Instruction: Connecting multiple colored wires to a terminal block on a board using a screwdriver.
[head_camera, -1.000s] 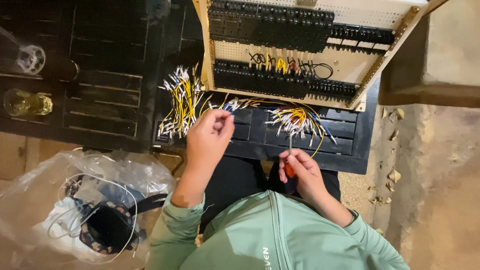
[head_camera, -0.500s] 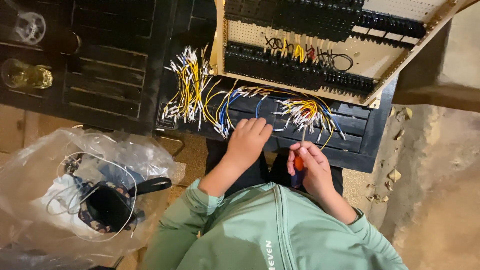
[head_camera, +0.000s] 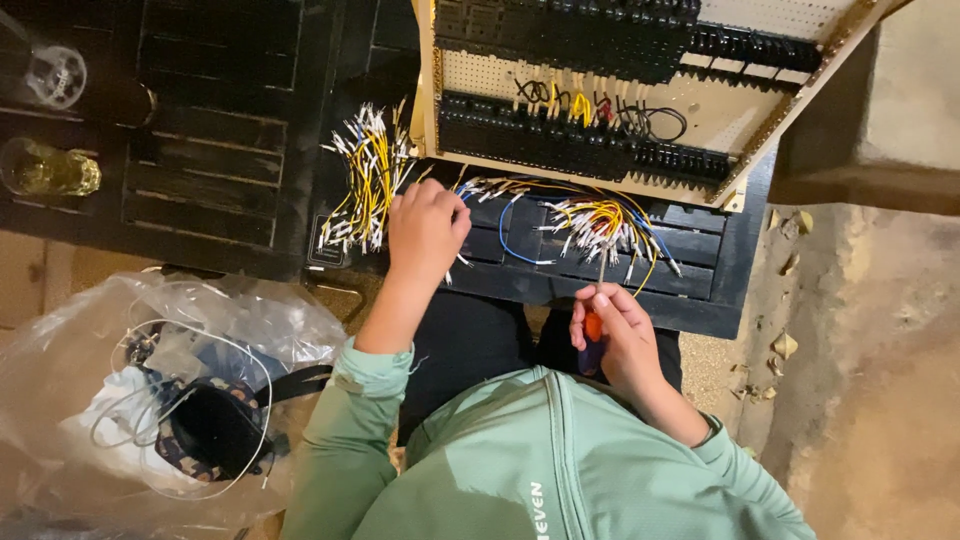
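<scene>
Left hand (head_camera: 428, 228) rests knuckles-up on the black table (head_camera: 215, 190), fingers curled among loose wires, just beside the yellow/white wire bundle (head_camera: 362, 180) w/ white ferrule tips. Right hand (head_camera: 618, 335) grips a screwdriver (head_camera: 593, 328), orange handle, shaft pointing up toward a second wire bunch (head_camera: 600, 222), yellow, blue & white. Behind both: tilted panel (head_camera: 700, 110), perforated cream backplate w/ rows of black terminal blocks (head_camera: 560, 140). Lower left, a clear plastic bag (head_camera: 150, 390) on the floor holds white cord & a dark item. Green sleeves.
</scene>
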